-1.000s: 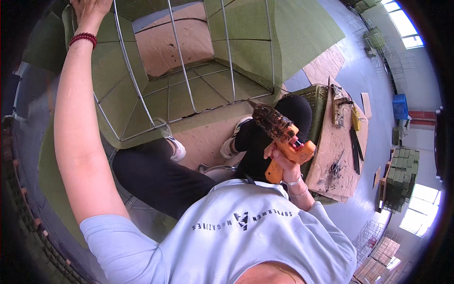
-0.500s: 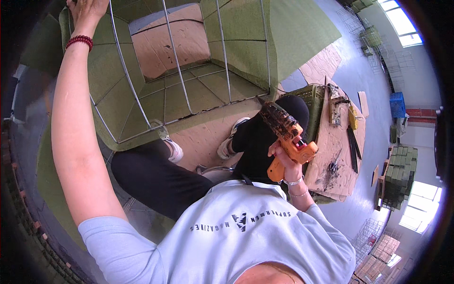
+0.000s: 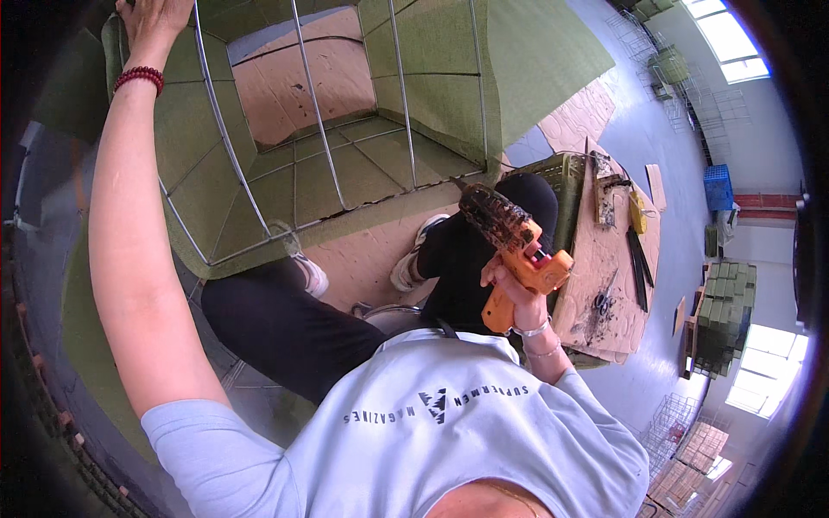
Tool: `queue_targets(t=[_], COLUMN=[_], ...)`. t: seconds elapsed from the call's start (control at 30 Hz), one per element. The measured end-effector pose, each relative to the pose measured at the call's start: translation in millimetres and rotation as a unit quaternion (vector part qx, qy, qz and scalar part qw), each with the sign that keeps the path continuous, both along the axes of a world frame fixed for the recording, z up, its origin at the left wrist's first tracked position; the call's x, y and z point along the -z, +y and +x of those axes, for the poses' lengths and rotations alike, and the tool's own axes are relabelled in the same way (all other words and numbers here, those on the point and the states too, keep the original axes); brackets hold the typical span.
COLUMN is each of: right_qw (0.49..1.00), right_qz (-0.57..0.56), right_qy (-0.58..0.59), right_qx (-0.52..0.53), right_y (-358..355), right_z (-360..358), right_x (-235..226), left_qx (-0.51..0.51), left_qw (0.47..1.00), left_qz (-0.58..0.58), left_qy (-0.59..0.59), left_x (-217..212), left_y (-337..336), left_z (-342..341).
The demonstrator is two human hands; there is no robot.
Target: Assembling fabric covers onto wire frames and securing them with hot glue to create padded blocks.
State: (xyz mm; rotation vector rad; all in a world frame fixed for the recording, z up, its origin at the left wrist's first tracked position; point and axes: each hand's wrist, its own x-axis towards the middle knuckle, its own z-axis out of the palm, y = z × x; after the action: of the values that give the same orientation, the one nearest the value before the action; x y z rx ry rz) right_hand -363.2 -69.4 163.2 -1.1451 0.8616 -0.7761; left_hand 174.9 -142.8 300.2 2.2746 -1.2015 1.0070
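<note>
My left hand point(image 3: 154, 19) reaches up to the top left and grips the rim of a large wire frame point(image 3: 315, 112) lined with green felt point(image 3: 432, 78); a red bead bracelet sits on that wrist. My right hand point(image 3: 509, 289) holds an orange glue gun point(image 3: 511, 242) by its handle. The gun's dirty nozzle points up and left toward the frame's lower edge, close to it. I am seated, with black trousers and white shoes point(image 3: 406, 268) under the frame.
A wooden board point(image 3: 604, 285) at my right carries scissors, tools and glue stains, resting on a green crate point(image 3: 553, 177). Stacked green felt pieces point(image 3: 721, 315) and wire frames point(image 3: 673, 423) stand on the floor at right; a blue crate point(image 3: 717, 186) is farther back.
The wire frame has shifted slightly right and down in view. My right hand with the glue gun stays close to the frame's lower edge; my left hand keeps its grip.
</note>
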Motion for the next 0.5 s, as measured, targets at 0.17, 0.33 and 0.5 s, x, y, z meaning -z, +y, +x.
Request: queue_targets(t=[0.17,0.33,0.5], right_qw=[0.999,0.997,0.993], right_qz=[0.003,-0.007,-0.001], right_qy=[0.048,0.065,0.109], right_qx=[0.021,0.046,0.052], right_y=[-4,-13,-25], right_z=[-9,-11,-13], right_x=[-4,-11,-27], left_qx=[0.000,-0.006,-0.008], left_qw=[1.000,1.000,0.999], left_qz=[-0.005,-0.007,-0.011], left_qy=[-0.005,-0.026,-0.050], left_x=[2,4,5], left_y=[1,1,-1], left_z=[2,9,10])
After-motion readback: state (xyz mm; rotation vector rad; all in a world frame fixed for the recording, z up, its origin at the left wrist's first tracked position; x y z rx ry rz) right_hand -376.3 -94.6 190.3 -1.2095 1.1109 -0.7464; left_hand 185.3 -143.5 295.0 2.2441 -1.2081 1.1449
